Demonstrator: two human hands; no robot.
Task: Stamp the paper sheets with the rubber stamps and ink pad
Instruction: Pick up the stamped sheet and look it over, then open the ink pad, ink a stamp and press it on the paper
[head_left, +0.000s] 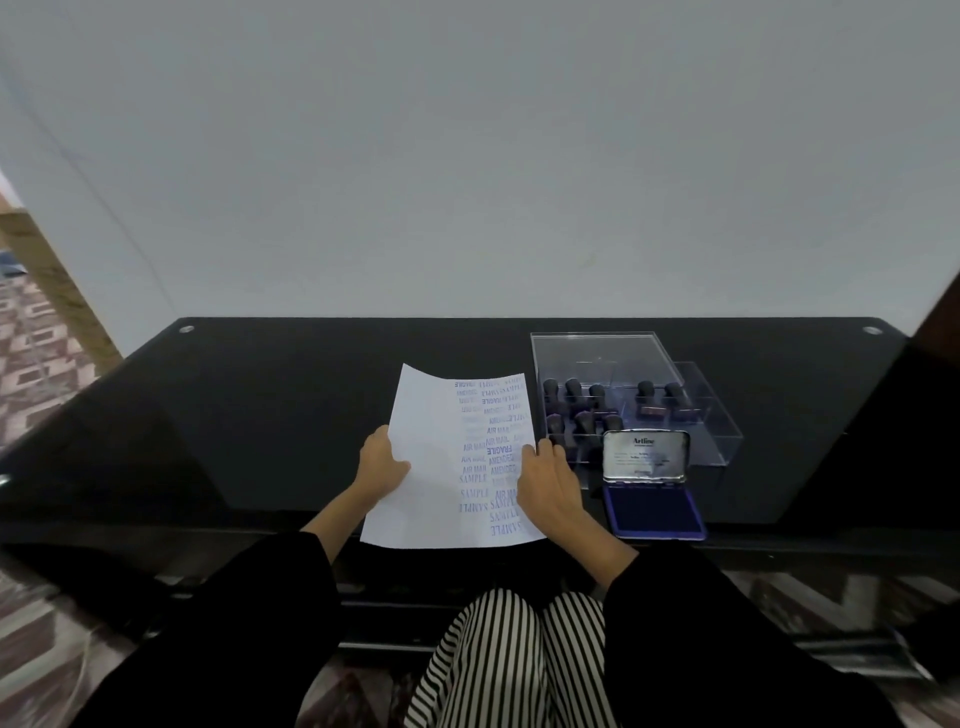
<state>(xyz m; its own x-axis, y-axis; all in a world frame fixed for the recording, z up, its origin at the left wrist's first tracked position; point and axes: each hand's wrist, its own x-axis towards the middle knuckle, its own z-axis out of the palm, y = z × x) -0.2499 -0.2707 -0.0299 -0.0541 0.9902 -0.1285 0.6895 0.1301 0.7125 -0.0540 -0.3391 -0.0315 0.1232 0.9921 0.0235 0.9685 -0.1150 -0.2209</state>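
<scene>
A white paper sheet (434, 457) is held up off the black table, its right half covered in blue stamped words, its left half blank. My left hand (381, 465) grips the sheet's left edge. My right hand (549, 486) holds the right edge, fingers over the printed part. To the right lies the open ink pad (655, 512), blue pad facing up, silver lid (645, 457) standing upright. Behind it a clear plastic box (691, 415) holds several dark-handled rubber stamps (573, 391).
The black glass table (260, 415) stands against a white wall. The sheet's lower end overhangs the table's front edge. Black sleeves and striped trousers fill the bottom of the view. Patterned floor shows at the left.
</scene>
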